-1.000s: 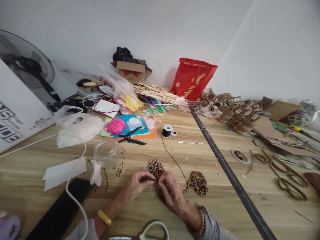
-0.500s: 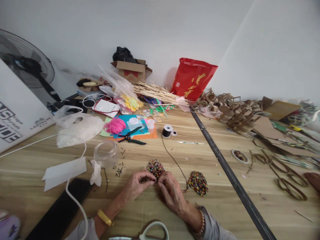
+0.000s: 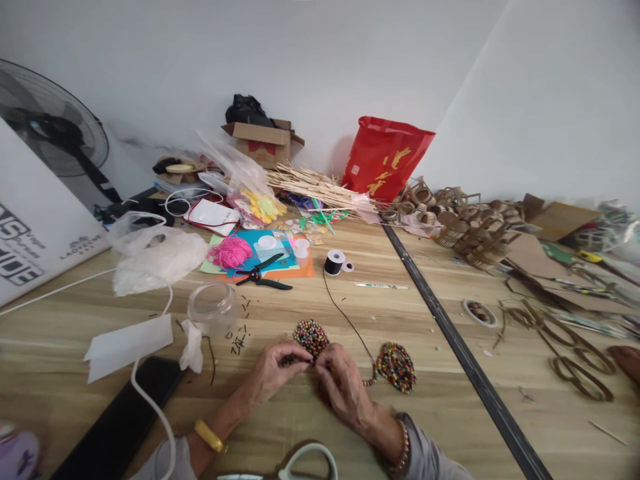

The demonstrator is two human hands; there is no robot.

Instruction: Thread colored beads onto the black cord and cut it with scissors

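Note:
Small multicoloured beads (image 3: 311, 337) lie in a heap just beyond my hands, partly covered by the fingers. My left hand (image 3: 281, 363) pinches thumb against forefinger at the near edge of this heap. Fingertip to fingertip with it, my right hand (image 3: 344, 383) pinches too. Between them is a dark bit that looks like the end of a beaded string, too small to make out fully. To the right rests a coiled bead string (image 3: 397, 368), its black cord (image 3: 345, 313) running up to a spool (image 3: 335, 262).
Pale-handled scissors (image 3: 310, 460) lie at the near edge. Left are a clear jar (image 3: 213, 305), cut black bits (image 3: 239, 343), a black phone-like slab (image 3: 125, 413) and pliers (image 3: 260, 275). A dark strip (image 3: 440, 313) crosses the table; another person's hand (image 3: 625, 360) shows far right.
Both hands stay in almost the same pinching pose at the bead heap. The other person's hand at the far right has shifted very slightly.

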